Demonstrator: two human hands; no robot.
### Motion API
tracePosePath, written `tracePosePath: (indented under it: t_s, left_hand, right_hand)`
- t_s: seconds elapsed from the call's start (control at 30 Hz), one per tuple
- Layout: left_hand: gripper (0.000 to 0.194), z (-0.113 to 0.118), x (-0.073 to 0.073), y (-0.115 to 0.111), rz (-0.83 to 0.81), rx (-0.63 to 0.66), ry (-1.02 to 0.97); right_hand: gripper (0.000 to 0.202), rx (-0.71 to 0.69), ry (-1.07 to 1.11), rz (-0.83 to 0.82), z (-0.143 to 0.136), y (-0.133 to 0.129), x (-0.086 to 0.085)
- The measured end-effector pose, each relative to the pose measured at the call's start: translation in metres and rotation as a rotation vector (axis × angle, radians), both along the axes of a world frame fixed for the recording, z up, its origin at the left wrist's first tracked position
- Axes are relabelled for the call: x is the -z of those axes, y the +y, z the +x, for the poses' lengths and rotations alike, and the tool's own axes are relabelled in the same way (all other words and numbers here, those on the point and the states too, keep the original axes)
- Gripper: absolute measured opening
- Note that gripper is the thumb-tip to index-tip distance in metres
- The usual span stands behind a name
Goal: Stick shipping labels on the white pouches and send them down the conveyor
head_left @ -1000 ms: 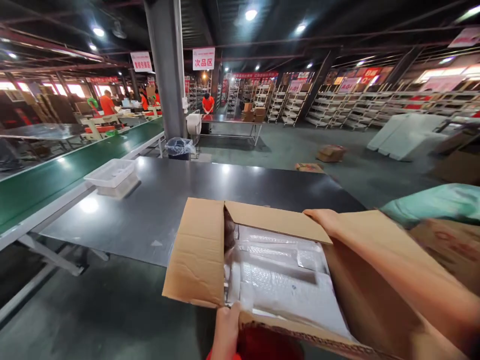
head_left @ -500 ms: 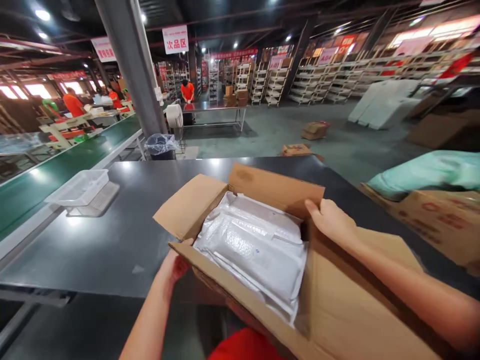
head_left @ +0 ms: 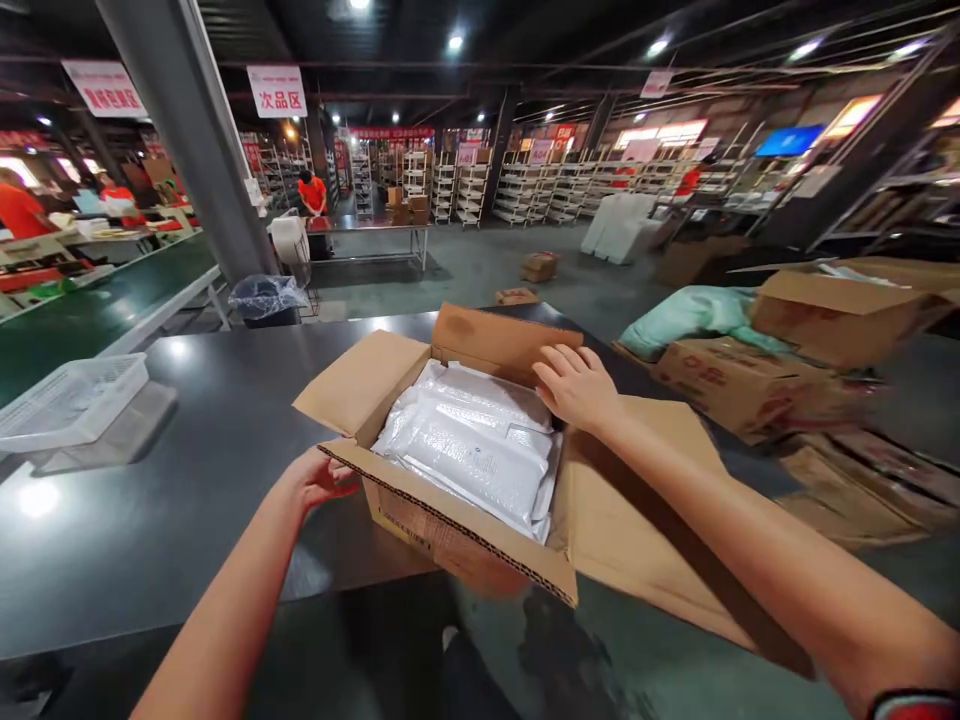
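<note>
An open cardboard box [head_left: 420, 515] rests on the near edge of a dark table [head_left: 187, 450], its flaps spread out. Inside lie white bubble-wrap packages [head_left: 472, 445]. My left hand [head_left: 319, 478] presses against the box's left near corner, under the flap. My right hand [head_left: 577, 385] reaches over the right side and rests on the far right corner of the packages, fingers loosely curled. The wide right flap [head_left: 637, 520] lies flat under my right forearm.
A clear plastic tray [head_left: 71, 400] sits at the table's left by a green conveyor [head_left: 97, 310]. Cardboard boxes [head_left: 720, 380] and a green bag [head_left: 690, 312] are piled at the right. A grey pillar [head_left: 187, 150], a bin [head_left: 266, 298], shelving and people in orange stand behind.
The box has come down from being carried onto the table edge. My left hand shifted from the near rim to the left corner, and my right hand moved onto the packages.
</note>
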State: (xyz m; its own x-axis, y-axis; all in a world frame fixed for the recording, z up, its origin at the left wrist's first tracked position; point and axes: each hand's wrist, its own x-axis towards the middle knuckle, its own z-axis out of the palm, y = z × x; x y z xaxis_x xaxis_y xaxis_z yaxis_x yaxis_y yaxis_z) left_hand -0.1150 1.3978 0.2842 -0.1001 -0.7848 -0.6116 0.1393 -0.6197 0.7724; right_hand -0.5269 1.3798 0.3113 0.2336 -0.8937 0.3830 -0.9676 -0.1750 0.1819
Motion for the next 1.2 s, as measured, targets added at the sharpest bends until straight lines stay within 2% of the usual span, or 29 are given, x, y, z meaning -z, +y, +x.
tracePosePath:
  t_s: [0.07,0.13,0.2,0.23,0.27,0.3,0.33,0.37,0.4,0.43,0.5,0.53,0.57,0.6,0.63,0.7,0.77,0.83,0.9,0.93,0.97,1.0,1.1,1.17,1.2]
  left_hand:
    - [0.051,0.009,-0.025,-0.005,-0.113,0.082,-0.108]
    - [0.088,0.018,-0.051,-0.008,-0.362,0.224,-0.35]
    - [0.111,0.025,-0.07,-0.008,-0.598,0.464,-0.626]
    - [0.11,0.026,-0.075,-0.005,-0.648,0.655,-0.703]
    - [0.104,0.025,-0.076,-0.002,-0.665,0.866,-0.748]
    - [0.098,0.022,-0.072,0.004,-0.652,1.074,-0.762]
    - [0.098,0.017,-0.063,0.01,-0.649,1.226,-0.805]
    - [0.108,0.01,-0.05,0.016,-0.694,1.3,-0.921]
    - [0.124,0.001,-0.034,0.023,-0.793,1.304,-1.071]
    - [0.136,-0.008,-0.016,0.029,-0.906,1.277,-1.225]
    - [0.136,-0.024,0.023,0.037,-1.174,1.205,-1.422]
    - [0.124,-0.03,0.042,0.038,-1.322,1.15,-1.459]
    - [0.102,-0.035,0.059,0.038,-1.484,1.068,-1.473]
    - [0.078,-0.038,0.074,0.036,-1.624,0.934,-1.5]
    - [0.061,-0.04,0.086,0.034,-1.723,0.764,-1.523]
    - [0.046,-0.042,0.1,0.03,-1.79,0.544,-1.536]
    - [0.045,-0.042,0.103,0.03,-1.756,0.501,-1.513]
    - [0.046,-0.042,0.098,0.035,-1.702,0.561,-1.414]
    - [0.055,-0.042,0.092,0.044,-1.584,0.634,-1.262]
    - [0.062,-0.044,0.089,0.048,-1.482,0.62,-1.195]
    - [0.071,-0.047,0.086,0.051,-1.348,0.544,-1.144]
    - [0.079,-0.051,0.085,0.053,-1.196,0.407,-1.096]
    - [0.092,-0.068,0.082,0.044,-0.772,-0.075,-0.811]
    - [0.093,-0.079,0.079,0.028,-0.607,-0.306,-0.541]
    - [0.088,-0.082,0.077,0.018,-0.552,-0.414,-0.409]
  right_hand:
    - [0.047,0.096,-0.011,-0.016,-0.01,-0.012,0.001]
    - [0.055,0.252,-0.084,0.129,-0.027,-0.029,0.007]
    - [0.061,0.367,-0.167,0.313,-0.044,-0.046,0.02]
    - [0.063,0.4,-0.209,0.38,-0.051,-0.053,0.029]
    - [0.065,0.415,-0.252,0.426,-0.057,-0.059,0.039]
    - [0.066,0.416,-0.295,0.448,-0.063,-0.064,0.049]
    - [0.066,0.403,-0.341,0.449,-0.068,-0.067,0.058]
    - [0.065,0.377,-0.394,0.44,-0.072,-0.07,0.067]
    - [0.064,0.343,-0.456,0.417,-0.076,-0.071,0.075]
    - [0.063,0.308,-0.525,0.382,-0.08,-0.072,0.082]
    - [0.059,0.261,-0.689,0.301,-0.085,-0.071,0.093]
    - [0.058,0.252,-0.779,0.274,-0.087,-0.07,0.096]
    - [0.056,0.25,-0.86,0.255,-0.088,-0.068,0.099]
    - [0.055,0.246,-0.929,0.245,-0.088,-0.067,0.1]
    - [0.054,0.235,-0.984,0.245,-0.088,-0.065,0.101]
    - [0.053,0.219,-1.078,0.244,-0.085,-0.063,0.101]
    - [0.057,0.25,-1.182,0.225,-0.081,-0.062,0.099]
    - [0.064,0.327,-1.323,0.223,-0.076,-0.06,0.097]
    - [0.072,0.393,-1.465,0.251,-0.069,-0.057,0.097]
    - [0.076,0.408,-1.519,0.264,-0.065,-0.055,0.099]
    - [0.079,0.411,-1.558,0.276,-0.061,-0.053,0.101]
    - [0.081,0.404,-1.587,0.277,-0.057,-0.05,0.104]
    - [0.077,0.339,-1.726,0.217,-0.045,-0.044,0.116]
    - [0.069,0.273,-1.885,0.093,-0.038,-0.042,0.121]
    - [0.065,0.234,-1.96,0.023,-0.035,-0.04,0.122]
